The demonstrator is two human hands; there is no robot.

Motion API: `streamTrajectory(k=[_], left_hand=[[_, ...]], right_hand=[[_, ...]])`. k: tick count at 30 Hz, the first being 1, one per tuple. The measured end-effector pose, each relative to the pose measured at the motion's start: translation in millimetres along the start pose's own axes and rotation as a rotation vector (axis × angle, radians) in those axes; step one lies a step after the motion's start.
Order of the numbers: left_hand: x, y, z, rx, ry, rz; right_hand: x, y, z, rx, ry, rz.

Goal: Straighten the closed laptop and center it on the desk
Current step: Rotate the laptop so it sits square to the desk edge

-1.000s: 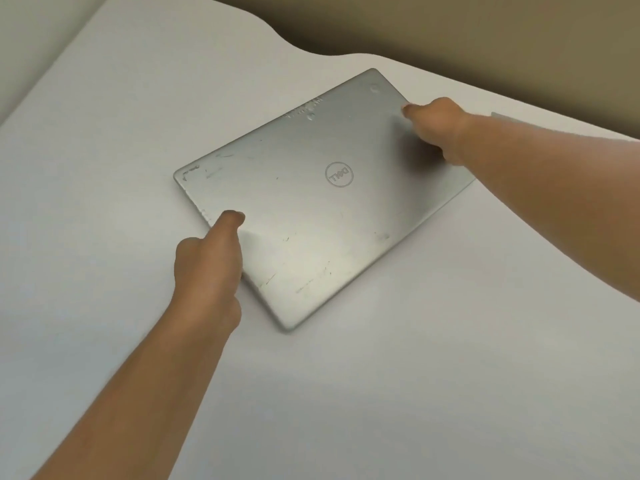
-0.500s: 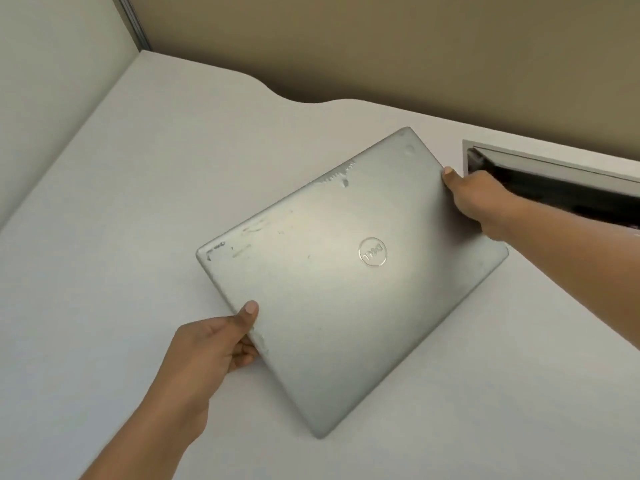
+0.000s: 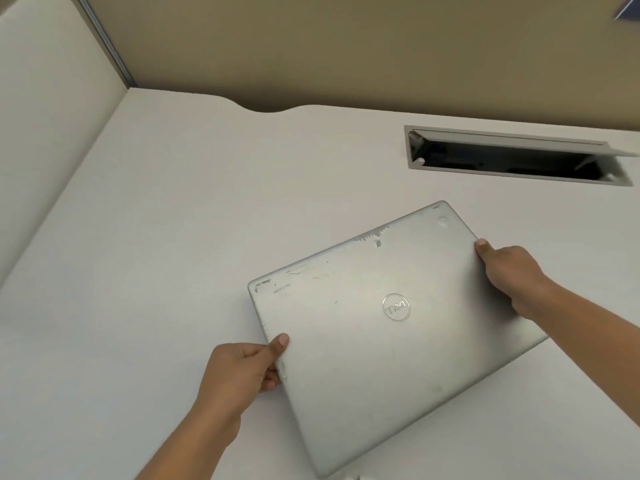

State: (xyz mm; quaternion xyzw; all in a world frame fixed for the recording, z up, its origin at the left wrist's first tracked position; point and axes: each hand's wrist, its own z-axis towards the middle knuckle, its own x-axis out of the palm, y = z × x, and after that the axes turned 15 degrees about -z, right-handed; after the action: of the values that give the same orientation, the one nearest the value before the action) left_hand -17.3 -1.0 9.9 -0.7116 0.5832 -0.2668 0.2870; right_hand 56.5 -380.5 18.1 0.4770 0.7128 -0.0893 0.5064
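Observation:
A closed silver laptop (image 3: 374, 344) with a round logo and scuffed lid lies askew on the white desk (image 3: 156, 237), its far corner pointing up and to the right. My left hand (image 3: 242, 372) grips its left edge, thumb on the lid and fingers underneath. My right hand (image 3: 512, 275) holds the right edge the same way, thumb on top. The laptop's near corner reaches the bottom of the view.
An open cable slot (image 3: 512, 161) with a raised flap is cut into the desk behind the laptop at the right. A tan partition wall (image 3: 346, 46) runs along the back, and a white side panel (image 3: 45, 116) closes the left.
Both hands went from resting on the lid to gripping the laptop's side edges. My view tilted up, showing the cable slot and back wall; the laptop now sits lower and further right.

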Motion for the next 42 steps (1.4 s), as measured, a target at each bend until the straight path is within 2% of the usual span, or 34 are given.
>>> streamTrajectory(k=[9,15,24,29,31,35,42], left_hand=[[5,29,-9,0.008,-0.029,0.070],[8,43,-17,0.001,-0.015,0.118],[10,54,-23,0.084,-0.072,0.303],[10,60,-28,0.210,-0.102,0.456],[10,62,-28,0.245,-0.098,0.491],[9,66,-31,0.288,-0.093,0.480],[17,78,-43,0.239,-0.134,0.291]], right_hand=[[9,-44,-6,0.031,-0.019,-0.003],[11,-52,-8,-0.059,-0.086,-0.116],[16,-65,-6,-0.110,-0.137,-0.203],[19,-69,-5,-0.189,-0.172,-0.339],[26,-73,-8,-0.242,-0.241,-0.406],[45,-80,-19,-0.423,-0.539,-0.694],[51,-80,-25,-0.421,-0.562,-0.749]])
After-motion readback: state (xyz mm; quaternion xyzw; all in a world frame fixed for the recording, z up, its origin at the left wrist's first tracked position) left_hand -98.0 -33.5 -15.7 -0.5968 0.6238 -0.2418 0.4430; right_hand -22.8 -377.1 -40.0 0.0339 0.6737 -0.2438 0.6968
